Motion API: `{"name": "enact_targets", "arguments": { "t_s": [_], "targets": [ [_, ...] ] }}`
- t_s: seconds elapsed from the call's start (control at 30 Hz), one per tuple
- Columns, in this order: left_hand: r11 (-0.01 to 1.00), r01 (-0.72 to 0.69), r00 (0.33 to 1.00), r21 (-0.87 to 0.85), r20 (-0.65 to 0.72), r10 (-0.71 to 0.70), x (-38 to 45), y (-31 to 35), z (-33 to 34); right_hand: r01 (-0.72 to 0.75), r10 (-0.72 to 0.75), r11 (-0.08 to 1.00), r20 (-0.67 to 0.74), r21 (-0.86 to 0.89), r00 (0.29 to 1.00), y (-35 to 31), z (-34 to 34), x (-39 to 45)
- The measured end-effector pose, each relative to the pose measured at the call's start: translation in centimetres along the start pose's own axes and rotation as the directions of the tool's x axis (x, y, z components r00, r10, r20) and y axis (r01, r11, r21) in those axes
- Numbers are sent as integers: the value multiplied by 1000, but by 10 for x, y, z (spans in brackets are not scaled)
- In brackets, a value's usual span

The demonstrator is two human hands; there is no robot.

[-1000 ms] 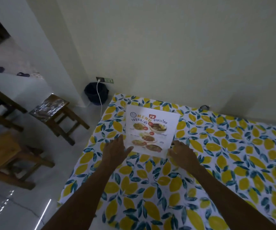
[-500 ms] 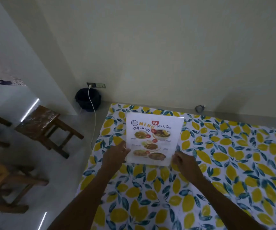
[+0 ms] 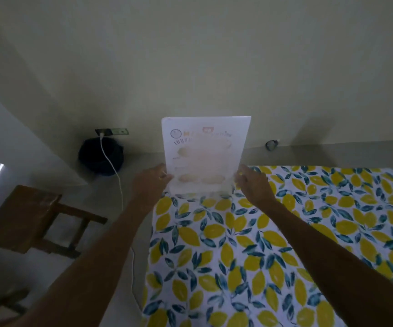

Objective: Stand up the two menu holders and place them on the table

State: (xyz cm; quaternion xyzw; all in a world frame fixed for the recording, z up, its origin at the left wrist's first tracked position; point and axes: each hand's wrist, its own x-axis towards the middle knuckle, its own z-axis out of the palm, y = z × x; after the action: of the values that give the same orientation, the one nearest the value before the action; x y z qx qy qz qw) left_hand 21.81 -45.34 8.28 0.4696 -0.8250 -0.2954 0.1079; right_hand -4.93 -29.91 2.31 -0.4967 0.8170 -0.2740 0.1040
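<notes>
Left hand (image 3: 149, 182) closed on the lower left edge of the clear acrylic menu holder with a white printed menu sheet inside (image 3: 205, 152), thumb on the front face, fingers behind, mostly hidden. Right hand (image 3: 253, 181) pinching the lower right edge the same way. Holder is upright or close to it, face toward the camera, print washed out and blurred so the text can't be read. Its clear base sits at the far left corner of the table covered in a white cloth with yellow lemons and teal leaves (image 3: 249, 244); can't tell if the base is fully down on the cloth or just above it. Both forearms reach in from the bottom of the view. Beyond the holder: pale cream wall, a ledge running along it with a small dark object (image 3: 271, 145) too small to identify. Left of the table: round black bin (image 3: 100, 156) on the floor, white cable (image 3: 114, 171) running down from a wall socket (image 3: 111, 131), brown wooden stool (image 3: 25, 218). Progress: first holder looks stood up but both hands have it gripped, so not released. Second holder is not in view anywhere. Roughly under halfway: left to do is let go of this one with it stable, then find, stand and place the other.
</notes>
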Motion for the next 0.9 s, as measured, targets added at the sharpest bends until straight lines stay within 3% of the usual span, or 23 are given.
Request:
{"name": "enact_targets", "arguments": {
  "t_s": [0.07,0.27,0.43,0.63,0.9],
  "targets": [
    [999,-35,999,41,14,34,16,-9,-3,-2,2,1000,12,-17,1000,-2,8,16],
    [988,32,999,154,-12,-30,35,-23,0,-21,24,998,47,-58,999,-6,29,28],
    [996,-1,1000,94,7,1,45,-45,21,-144,144,990,65,-4,987,-2,46,24],
    [996,8,1000,86,4,-9,44,-41,24,-176,175,984,95,1,980,5,52,25],
    [993,55,997,107,54,-62,30,-26,20,-390,351,908,233,150,907,-6,39,25]
  ]
}}
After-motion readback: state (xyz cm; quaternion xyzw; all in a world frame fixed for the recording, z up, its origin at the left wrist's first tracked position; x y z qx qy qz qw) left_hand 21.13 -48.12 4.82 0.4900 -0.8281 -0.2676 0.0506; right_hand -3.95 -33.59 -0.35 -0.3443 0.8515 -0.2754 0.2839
